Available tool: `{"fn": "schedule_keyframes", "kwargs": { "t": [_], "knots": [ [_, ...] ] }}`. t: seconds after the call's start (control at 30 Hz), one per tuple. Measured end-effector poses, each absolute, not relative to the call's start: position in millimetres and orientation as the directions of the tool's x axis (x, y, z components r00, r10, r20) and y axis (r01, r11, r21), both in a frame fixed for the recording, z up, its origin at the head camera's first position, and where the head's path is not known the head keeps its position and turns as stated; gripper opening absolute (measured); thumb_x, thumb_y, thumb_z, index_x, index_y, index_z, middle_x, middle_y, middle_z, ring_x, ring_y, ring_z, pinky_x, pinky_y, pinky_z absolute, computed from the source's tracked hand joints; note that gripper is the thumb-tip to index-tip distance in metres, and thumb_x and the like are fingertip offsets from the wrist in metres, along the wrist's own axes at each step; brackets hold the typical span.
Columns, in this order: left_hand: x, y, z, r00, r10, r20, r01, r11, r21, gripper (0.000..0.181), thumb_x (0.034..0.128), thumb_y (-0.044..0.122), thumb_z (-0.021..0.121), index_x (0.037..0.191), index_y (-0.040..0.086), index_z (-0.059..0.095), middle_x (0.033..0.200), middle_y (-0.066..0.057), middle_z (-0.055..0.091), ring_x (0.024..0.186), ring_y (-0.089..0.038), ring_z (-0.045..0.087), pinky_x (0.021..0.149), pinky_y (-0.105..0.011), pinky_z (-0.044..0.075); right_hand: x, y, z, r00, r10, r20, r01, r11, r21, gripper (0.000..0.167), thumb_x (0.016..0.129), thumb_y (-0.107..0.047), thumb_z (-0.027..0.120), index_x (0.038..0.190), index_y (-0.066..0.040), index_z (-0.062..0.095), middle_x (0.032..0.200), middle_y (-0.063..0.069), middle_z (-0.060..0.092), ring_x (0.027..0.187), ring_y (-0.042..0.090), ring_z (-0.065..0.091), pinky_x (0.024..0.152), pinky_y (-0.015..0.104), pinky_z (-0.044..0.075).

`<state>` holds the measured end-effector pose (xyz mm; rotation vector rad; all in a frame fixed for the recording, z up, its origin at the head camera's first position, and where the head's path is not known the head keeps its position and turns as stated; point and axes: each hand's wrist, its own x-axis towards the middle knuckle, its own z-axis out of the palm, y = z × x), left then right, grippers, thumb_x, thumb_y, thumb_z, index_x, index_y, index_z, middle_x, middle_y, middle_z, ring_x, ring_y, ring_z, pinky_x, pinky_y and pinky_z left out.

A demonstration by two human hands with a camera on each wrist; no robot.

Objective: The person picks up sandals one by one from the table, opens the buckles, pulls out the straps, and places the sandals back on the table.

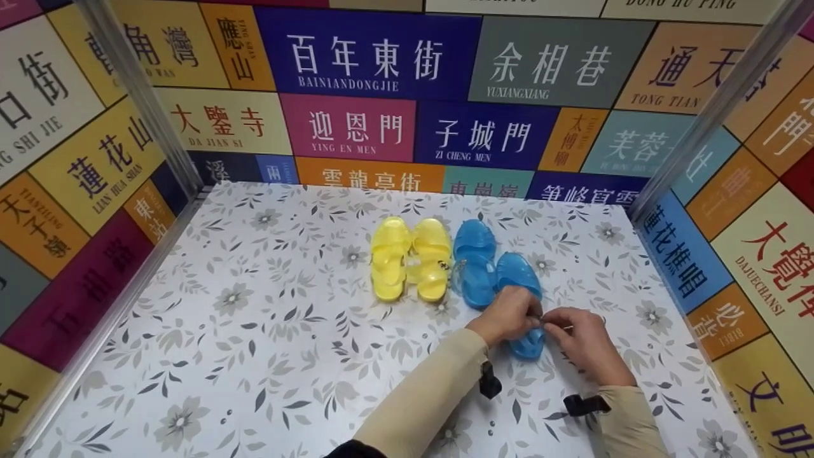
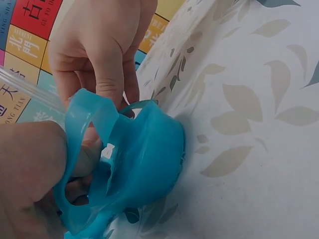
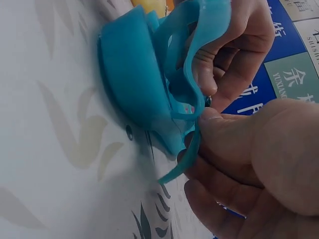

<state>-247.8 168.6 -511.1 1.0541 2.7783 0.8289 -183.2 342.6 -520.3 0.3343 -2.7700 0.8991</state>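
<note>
A blue jelly sandal stands sole-down on the table, its toe pointing to the back wall. My left hand reaches over its middle and grips the ankle strap near the buckle, fingers curled. From the other side my right hand pinches the strap's loose end between thumb and fingers, close by the small metal buckle. The fingertips partly hide the buckle. The other blue sandal lies just left of and behind this one, and neither hand touches it.
A pair of yellow sandals stands side by side left of the blue pair, toes to the back. The table has a floral cover. Walls with colourful lettered panels rise at the back and sides, with clear corner posts.
</note>
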Motion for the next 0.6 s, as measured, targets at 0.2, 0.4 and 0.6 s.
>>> {"fn": "schedule_keyframes", "kwargs": {
  "t": [0.2,0.4,0.6],
  "knots": [
    [-248.5,170.7,-509.6,-0.773,0.624,0.116,0.585,0.630,0.511,0.007,0.0919,0.016,0.081,0.098,0.018,0.084,0.086,0.011,0.074,0.084,-0.003,0.063,0.073,-0.012,0.048,-183.4,338.6,-522.0,-0.921,-0.162,0.355,-0.332,0.803,-0.494,0.016,0.087,0.008,0.079,0.095,-0.006,0.081,0.090,0.005,0.079,0.085,0.025,0.075,0.076,0.042,0.061],
    [-247.5,172.0,-508.3,-0.786,0.609,0.105,0.563,0.635,0.528,0.006,0.0929,0.018,0.082,0.098,0.019,0.084,0.086,0.012,0.074,0.084,-0.002,0.063,0.073,-0.012,0.047,-186.0,335.5,-528.1,-0.871,-0.123,0.475,-0.367,0.806,-0.464,0.023,0.080,0.012,0.082,0.086,-0.008,0.073,0.078,0.002,0.074,0.072,0.021,0.070,0.066,0.036,0.056],
    [-246.5,169.2,-508.7,-0.786,0.602,0.139,0.567,0.612,0.552,0.006,0.0925,0.021,0.083,0.097,0.018,0.084,0.087,0.011,0.076,0.083,-0.002,0.064,0.071,-0.010,0.047,-184.9,334.4,-529.7,-0.867,-0.096,0.489,-0.354,0.808,-0.470,0.022,0.080,0.009,0.085,0.089,-0.006,0.072,0.082,0.006,0.075,0.074,0.023,0.072,0.068,0.037,0.056]
  ]
}}
